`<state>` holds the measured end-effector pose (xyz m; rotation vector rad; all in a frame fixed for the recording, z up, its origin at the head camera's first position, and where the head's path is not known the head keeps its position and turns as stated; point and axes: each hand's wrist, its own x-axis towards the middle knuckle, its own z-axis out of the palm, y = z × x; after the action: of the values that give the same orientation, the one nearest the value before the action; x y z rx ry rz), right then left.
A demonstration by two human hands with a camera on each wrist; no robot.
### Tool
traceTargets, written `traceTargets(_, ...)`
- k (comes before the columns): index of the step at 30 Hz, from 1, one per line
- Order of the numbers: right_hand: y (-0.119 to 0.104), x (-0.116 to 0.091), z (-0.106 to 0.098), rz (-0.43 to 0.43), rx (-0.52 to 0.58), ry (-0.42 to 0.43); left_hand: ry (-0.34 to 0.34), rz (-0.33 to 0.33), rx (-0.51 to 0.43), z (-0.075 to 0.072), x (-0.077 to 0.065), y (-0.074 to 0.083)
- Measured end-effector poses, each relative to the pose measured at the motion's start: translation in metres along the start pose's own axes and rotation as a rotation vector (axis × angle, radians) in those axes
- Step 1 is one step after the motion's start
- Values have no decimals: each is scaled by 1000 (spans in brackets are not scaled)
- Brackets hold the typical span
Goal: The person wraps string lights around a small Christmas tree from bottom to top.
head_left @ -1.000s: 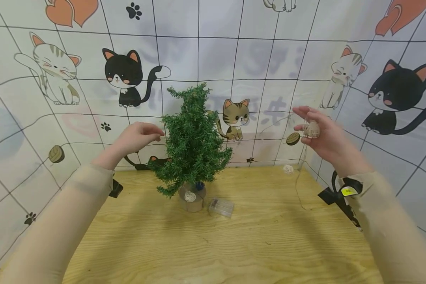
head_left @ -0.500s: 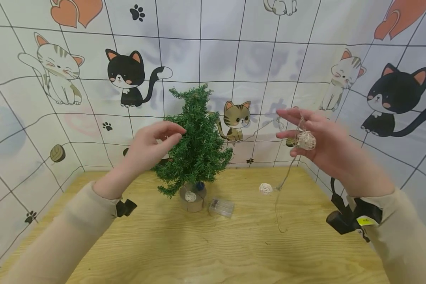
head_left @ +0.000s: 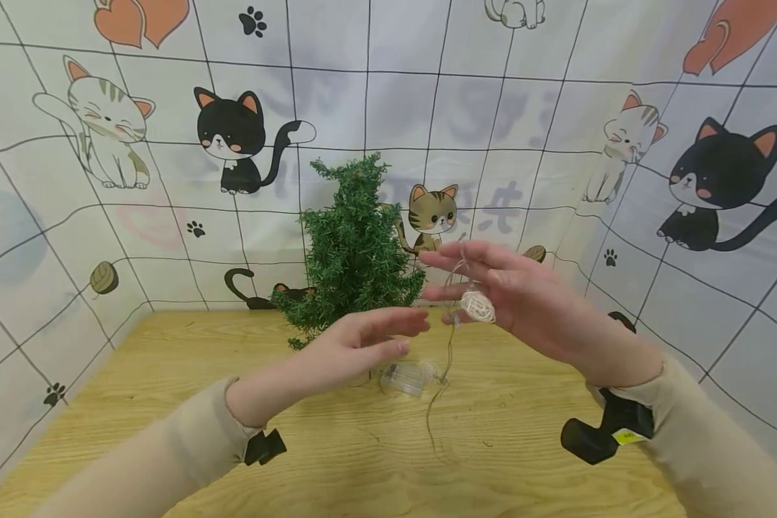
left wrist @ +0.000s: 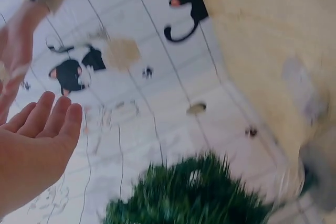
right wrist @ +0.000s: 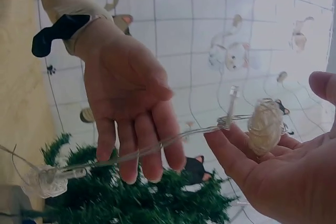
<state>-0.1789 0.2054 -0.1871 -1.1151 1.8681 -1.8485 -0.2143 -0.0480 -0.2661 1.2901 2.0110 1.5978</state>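
My right hand has its fingers stretched out towards the left, and a thin wire strand of lights hangs over them. A pale woven ball on that strand lies against the fingers; the right wrist view shows the same woven ball on the fingers. My left hand reaches in front of the small green artificial tree, fingers loosely extended and holding nothing. In the right wrist view the wire passes the left hand's fingers; contact cannot be told. Another woven ball hangs farther down it.
A clear plastic box lies on the wooden table near the tree. The tree's base is mostly hidden behind my left hand. A white wall cloth printed with cats stands behind and at both sides.
My right hand has swung left and slightly down, carrying the strand and woven ball. My left hand has moved right and down, across the tree's lower front. The hands are now close together.
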Motion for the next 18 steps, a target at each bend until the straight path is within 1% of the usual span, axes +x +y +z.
traceTargets(3, 10, 4, 9, -18, 12, -82, -68, -8, -85, 10, -8, 0)
traceTargets(4, 15, 6, 12, -18, 30, -99, -82, -10, -101, 12, -12, 0)
traceTargets(6, 26, 9, 17, -13, 70, -124, -87, -14, -103, 14, -22, 0)
traceTargets(9, 42, 13, 25, 16, 145, -137, -46, -16, -84, 12, -38, 0)
traceTargets(12, 55, 16, 31, 56, 181, -138, 9, -17, -52, 6, -54, 3)
traceTargets(15, 65, 17, 34, 105, 195, -142, 44, -2, -26, -2, -68, 8)
traceTargets(18, 74, 19, 37, 145, 181, -153, 71, 0, 3, -9, -81, 17)
